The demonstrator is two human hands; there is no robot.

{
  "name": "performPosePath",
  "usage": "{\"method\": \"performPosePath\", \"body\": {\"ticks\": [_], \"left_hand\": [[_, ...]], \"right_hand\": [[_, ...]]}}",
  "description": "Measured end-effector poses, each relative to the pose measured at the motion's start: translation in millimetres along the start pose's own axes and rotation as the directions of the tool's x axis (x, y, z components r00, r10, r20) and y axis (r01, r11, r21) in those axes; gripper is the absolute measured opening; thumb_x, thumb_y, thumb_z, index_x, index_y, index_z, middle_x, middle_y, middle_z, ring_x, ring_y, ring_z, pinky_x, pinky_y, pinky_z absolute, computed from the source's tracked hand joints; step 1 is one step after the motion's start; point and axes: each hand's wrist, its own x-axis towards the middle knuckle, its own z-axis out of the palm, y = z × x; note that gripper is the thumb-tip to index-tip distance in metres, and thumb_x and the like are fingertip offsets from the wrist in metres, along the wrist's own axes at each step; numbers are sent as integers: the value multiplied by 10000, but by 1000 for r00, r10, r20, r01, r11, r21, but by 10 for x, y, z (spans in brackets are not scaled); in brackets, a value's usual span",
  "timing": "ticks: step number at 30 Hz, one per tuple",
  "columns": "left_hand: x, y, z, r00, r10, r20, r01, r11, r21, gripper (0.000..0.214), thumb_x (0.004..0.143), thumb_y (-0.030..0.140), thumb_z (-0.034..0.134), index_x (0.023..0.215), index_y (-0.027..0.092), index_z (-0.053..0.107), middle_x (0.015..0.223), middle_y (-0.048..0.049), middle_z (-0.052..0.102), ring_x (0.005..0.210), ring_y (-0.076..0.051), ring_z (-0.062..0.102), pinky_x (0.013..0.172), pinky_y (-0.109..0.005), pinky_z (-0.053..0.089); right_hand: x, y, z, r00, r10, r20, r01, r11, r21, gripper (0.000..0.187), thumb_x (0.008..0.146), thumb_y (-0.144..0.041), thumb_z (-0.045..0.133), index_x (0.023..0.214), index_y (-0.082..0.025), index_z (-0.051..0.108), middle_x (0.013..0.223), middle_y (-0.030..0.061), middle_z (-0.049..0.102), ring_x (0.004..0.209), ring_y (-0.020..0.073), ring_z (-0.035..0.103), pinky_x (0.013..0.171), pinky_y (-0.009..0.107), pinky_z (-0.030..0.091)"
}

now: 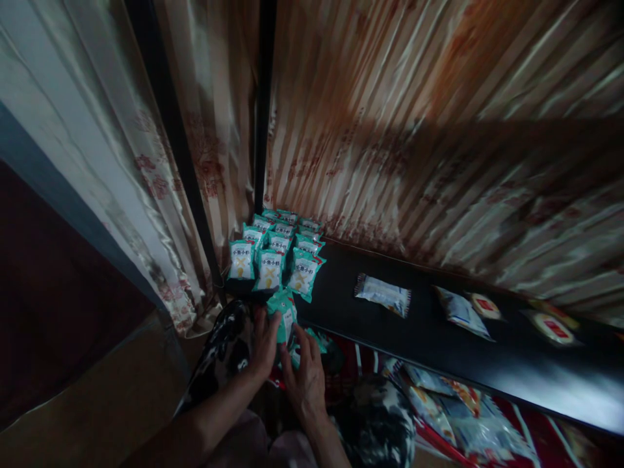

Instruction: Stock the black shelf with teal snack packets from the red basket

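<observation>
A teal snack bag [285,312] is between my hands just in front of the shelf's front edge, over my lap. My left hand [264,341] grips its left side, fingers closed against it. At the lower right, my right hand [305,374] holds the same bag with bent fingertips; its lower part is partly hidden by my fingers. More teal packaging [316,339] shows just behind my right hand. Rows of matching teal snack bags [271,270] stand upright on the black shelf [336,286], close beyond my hands.
A white-and-blue packet [383,294] lies on the shelf to the right, followed by another packet [463,313] and small red-labelled packs [553,327]. Below the front edge, a red container [441,442] holds several bagged snacks. Curtains [390,130] and dark posts [264,110] bound the shelf.
</observation>
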Motion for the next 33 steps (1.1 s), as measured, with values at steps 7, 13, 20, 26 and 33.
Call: {"method": "performPosePath", "body": {"ticks": [7, 13, 20, 26, 33], "left_hand": [[-61, 189, 36, 991, 7, 132, 6, 995, -96, 490, 814, 522, 492, 1188, 218, 582, 1314, -69, 552, 1260, -240, 455, 1088, -397, 308], [-141, 220, 91, 992, 23, 123, -9, 994, -113, 542, 791, 548, 509, 1202, 203, 590, 1317, -74, 550, 1271, -238, 446, 1101, -376, 301], [-206, 172, 145, 991, 79, 112, -71, 995, -75, 493, 802, 529, 514, 1155, 203, 619, 1286, -87, 570, 1236, -245, 478, 1076, -382, 336], [-191, 195, 146, 977, 152, 146, -155, 988, 9, 390, 825, 433, 510, 1140, 232, 617, 1277, -70, 570, 1217, -224, 486, 1062, -370, 346], [-76, 165, 201, 959, 252, 127, -269, 951, 151, 369, 810, 272, 526, 1175, 234, 570, 1220, -84, 592, 1092, -210, 561, 960, -372, 437]], "right_hand": [[1, 57, 49, 999, 38, 11, -38, 999, -10, 531, 832, -424, 544, 1288, -164, 468, 1157, 174, 598, 1042, 292, 599, 821, 447, 534], [9, 163, 90, 992, 123, 6, -124, 991, 45, 605, 794, -533, 560, 1260, -152, 497, 1178, 192, 608, 1063, 321, 600, 823, 460, 525], [107, 301, 92, 970, 241, 40, -244, 956, 161, 676, 765, -592, 556, 1229, -102, 512, 1180, 218, 604, 1075, 333, 592, 867, 477, 488], [248, 307, 30, 966, 251, 66, -260, 936, 236, 560, 818, -540, 505, 1187, -121, 549, 1145, 187, 625, 1071, 303, 589, 901, 463, 463], [439, 366, -18, 955, 279, 96, -295, 917, 270, 496, 843, -497, 477, 1157, -124, 571, 1124, 168, 634, 1064, 279, 585, 909, 435, 445]]}}
